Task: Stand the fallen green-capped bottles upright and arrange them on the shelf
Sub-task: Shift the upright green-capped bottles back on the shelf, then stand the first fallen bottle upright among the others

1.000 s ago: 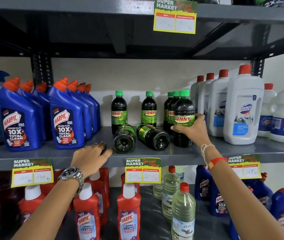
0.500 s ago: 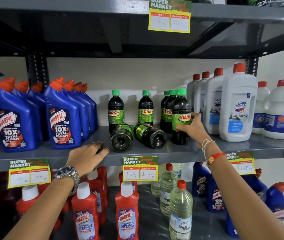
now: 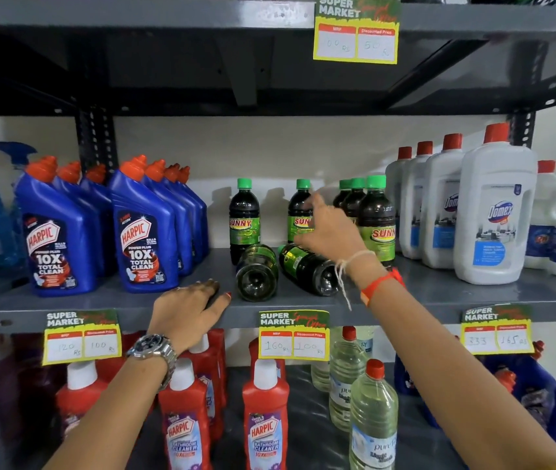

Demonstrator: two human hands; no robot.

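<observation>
Two dark green-capped bottles lie on their sides on the grey middle shelf (image 3: 439,293), bases toward me: the left fallen bottle (image 3: 257,273) and the right fallen bottle (image 3: 307,268). Behind them stand upright ones: a left upright bottle (image 3: 244,215), a middle upright bottle (image 3: 298,208) and a front-right upright bottle (image 3: 376,218) with two more behind it. My right hand (image 3: 329,228) hovers with fingers spread above the right fallen bottle, in front of the middle upright one, holding nothing. My left hand (image 3: 188,307) rests flat on the shelf edge, left of the left fallen bottle.
Blue Harpic bottles (image 3: 144,232) stand at the left, white Domex bottles (image 3: 495,212) at the right. Price tags (image 3: 293,335) hang on the shelf edge. Red Harpic bottles (image 3: 264,415) and clear bottles (image 3: 373,415) fill the lower shelf.
My right hand has let go of the front-right upright bottle and moved left, now open over the right fallen bottle. My left hand stays on the shelf edge.
</observation>
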